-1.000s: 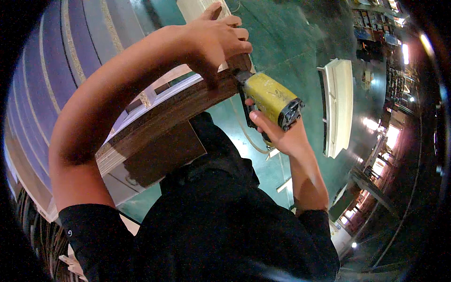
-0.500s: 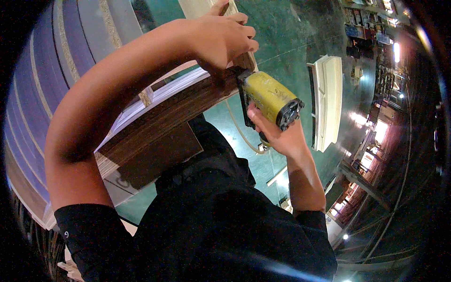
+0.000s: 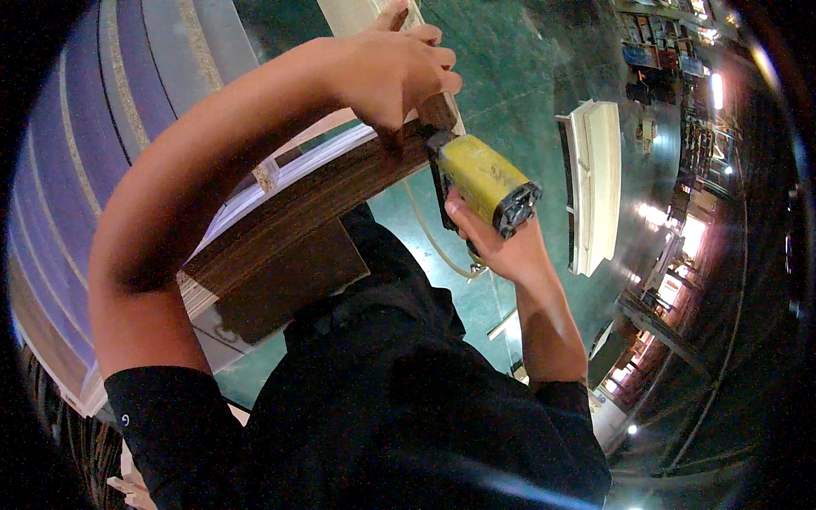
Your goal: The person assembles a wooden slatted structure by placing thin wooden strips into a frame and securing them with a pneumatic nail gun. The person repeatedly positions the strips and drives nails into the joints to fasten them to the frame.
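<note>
In the head view my right hand is wrapped round the grip of a yellow and black air nail gun. The gun's nose end meets the end of a dark wood-grain board, though the exact contact is hidden. Reaching across the work, my left hand has its fingers curled over a wooden piece at that same corner, just above the gun. White-edged strips run along the board's far side. A thin hose hangs below the gun.
Stacked purple-grey panels with chipboard edges fill the left side. A brown panel lies close to my legs. On the green floor to the right stands a pale stack of long boards. Workshop shelving and lights are farther right.
The nail gun has shifted very slightly left and down in the picture. My left arm and the board sit almost the same, with both hands keeping their hold.
</note>
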Available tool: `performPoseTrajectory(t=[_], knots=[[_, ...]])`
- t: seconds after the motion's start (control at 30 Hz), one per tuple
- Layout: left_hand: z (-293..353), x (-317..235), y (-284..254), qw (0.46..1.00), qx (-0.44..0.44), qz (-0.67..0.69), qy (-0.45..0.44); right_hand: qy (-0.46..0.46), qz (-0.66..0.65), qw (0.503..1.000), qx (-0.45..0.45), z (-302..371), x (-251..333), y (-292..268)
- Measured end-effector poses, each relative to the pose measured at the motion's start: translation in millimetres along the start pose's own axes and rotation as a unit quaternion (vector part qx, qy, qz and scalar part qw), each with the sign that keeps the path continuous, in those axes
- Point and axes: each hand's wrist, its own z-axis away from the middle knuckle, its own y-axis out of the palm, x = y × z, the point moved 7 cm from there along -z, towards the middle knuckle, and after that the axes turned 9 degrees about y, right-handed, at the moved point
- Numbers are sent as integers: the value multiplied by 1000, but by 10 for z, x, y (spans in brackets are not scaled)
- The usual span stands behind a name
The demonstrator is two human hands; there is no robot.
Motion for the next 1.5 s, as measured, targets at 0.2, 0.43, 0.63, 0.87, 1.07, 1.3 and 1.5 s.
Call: performPoseTrajectory(t=[0.2,0.43,0.63,0.87,1.07,1.3,1.5], knots=[[10,-19,-6,1000,-19,-18,13,69,-4,998,-5,52,-177,-15],[-13,17,-15,999,33,13,-21,48,-57,997,-31,75,-203,2],[16,12,-13,1000,4,3,-8,-18,-35,999,-33,-3,-83,7],[20,12,1,1000,-1,19,-10,-5,-70,997,-38,-15,-55,27],[24,-1,9,1000,-12,4,-5,-29,-5,999,-12,-33,-16,13],[13,1,11,1000,-3,2,-13,-45,-13,999,-15,-47,-18,14],[15,0,-1,1000,-9,-2,-12,35,-54,998,12,3,-42,5]])
